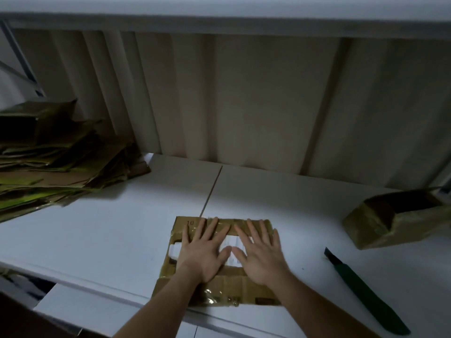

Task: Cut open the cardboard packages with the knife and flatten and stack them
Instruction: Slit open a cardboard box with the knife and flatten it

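Note:
A flattened cardboard package [219, 292] with clear tape and a white label lies on the white table [109, 235] near its front edge. My left hand [203, 250] and my right hand [260, 252] press flat on it side by side, fingers straight and spread. A knife [361, 289] with a green handle and a dark blade lies on the table to the right of the package, untouched. A stack of flattened cardboard [58, 167] sits at the far left. An unflattened taped cardboard box [397, 220] with an open top stands at the right.
A ribbed pale wall [244, 106] closes the back of the table, with a shelf [219, 11] overhead. A seam [211, 191] runs across the tabletop from back to front. Below the front edge at the left are dim white surfaces.

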